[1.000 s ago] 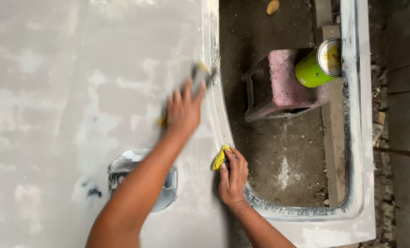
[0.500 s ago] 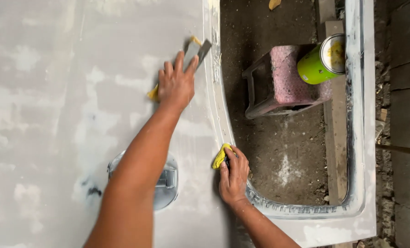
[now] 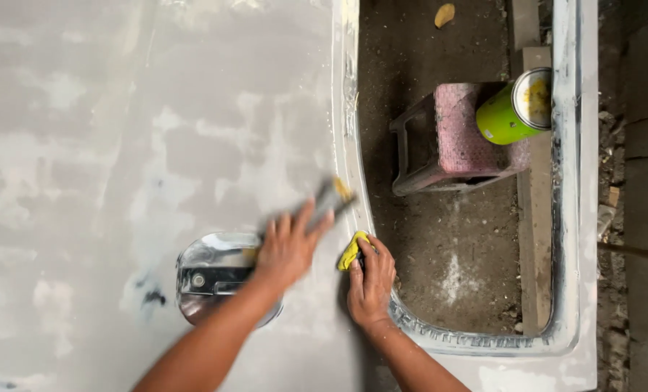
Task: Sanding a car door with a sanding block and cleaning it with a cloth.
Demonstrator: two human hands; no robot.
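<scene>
My left hand (image 3: pixel 289 247) presses a flat grey spreader blade (image 3: pixel 333 196) with yellow paste on it against the pale grey car body panel (image 3: pixel 120 145), just left of the window opening's edge; hand and blade are blurred. My right hand (image 3: pixel 371 279) rests on the window frame's lower corner and holds a second, yellow-smeared scraper (image 3: pixel 351 250). A recessed chrome door handle (image 3: pixel 215 272) sits just under my left forearm.
Through the window opening (image 3: pixel 447 218) I see a dirt floor, a pink stool (image 3: pixel 455 138) and a green tin of yellow paste (image 3: pixel 516 109) on it. A white frame (image 3: pixel 582 181) bounds the opening at right and bottom.
My left hand swept the blade up the panel, then back down toward the handle and window edge. My right hand stayed on the frame corner.
</scene>
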